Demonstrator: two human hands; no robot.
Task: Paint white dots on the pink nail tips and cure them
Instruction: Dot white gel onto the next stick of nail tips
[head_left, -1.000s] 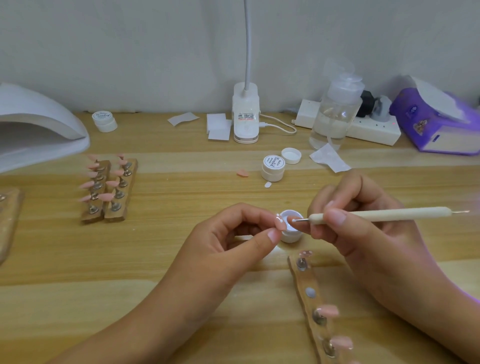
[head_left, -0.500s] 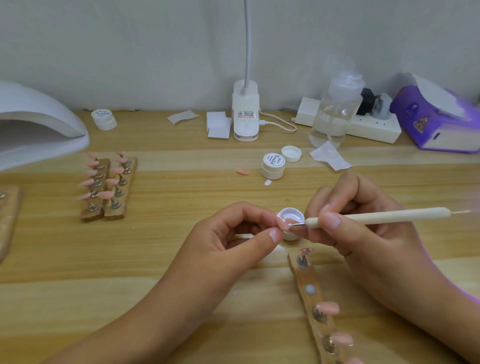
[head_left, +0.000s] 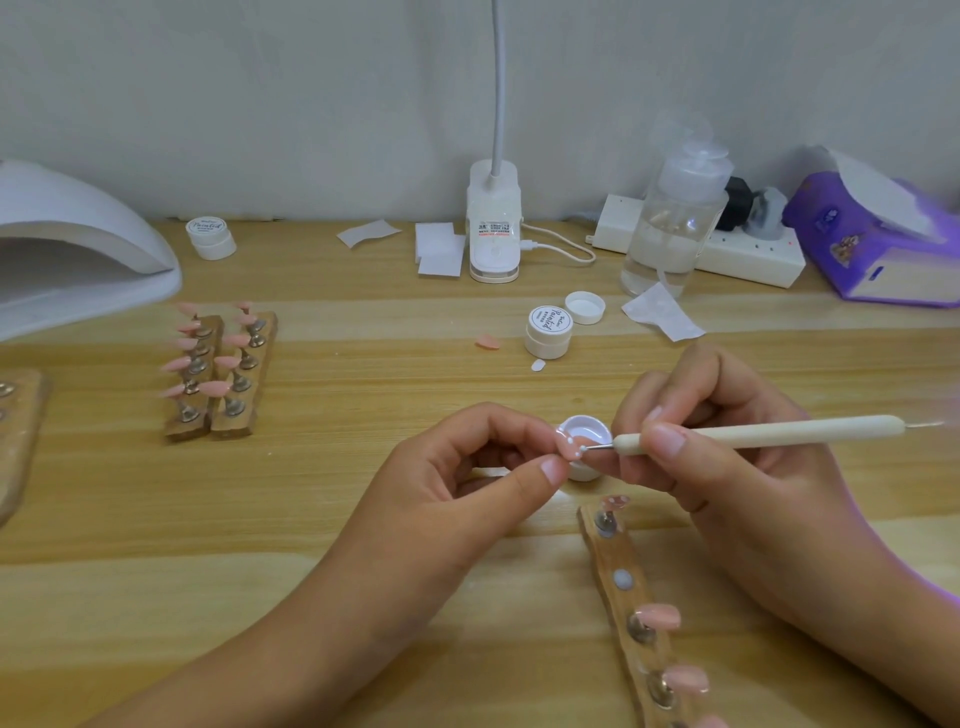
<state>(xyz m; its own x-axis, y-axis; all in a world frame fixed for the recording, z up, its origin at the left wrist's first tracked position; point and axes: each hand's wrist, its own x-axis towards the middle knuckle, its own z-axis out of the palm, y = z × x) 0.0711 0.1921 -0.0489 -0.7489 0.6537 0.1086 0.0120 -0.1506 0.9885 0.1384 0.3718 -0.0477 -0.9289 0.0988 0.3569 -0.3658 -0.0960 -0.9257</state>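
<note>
My left hand (head_left: 467, 467) pinches a pink nail tip (head_left: 567, 446) between thumb and fingers; the tip bears a few white dots. My right hand (head_left: 727, 457) grips a cream dotting tool (head_left: 758, 432) like a pen, its metal point with a white bead touching the nail tip. Right behind them sits a small open pot of white gel (head_left: 586, 431). A wooden holder strip (head_left: 631, 613) in front of my right hand carries pink tips (head_left: 660, 616), the far one dotted. Two more wooden holders (head_left: 221, 395) with pink tips stand at the left.
A white curing lamp (head_left: 78, 260) stands at far left. At the back are a lamp base (head_left: 493, 234), clear pump bottle (head_left: 670, 218), power strip (head_left: 748, 254), purple pack (head_left: 872, 244), closed gel pots (head_left: 549, 332), a loose lid (head_left: 585, 306), wipes and a stray pink tip (head_left: 487, 342).
The tool's point has left the white gel pot and come down onto the nail tip pinched in my left hand. Both hands have stayed in about the same place.
</note>
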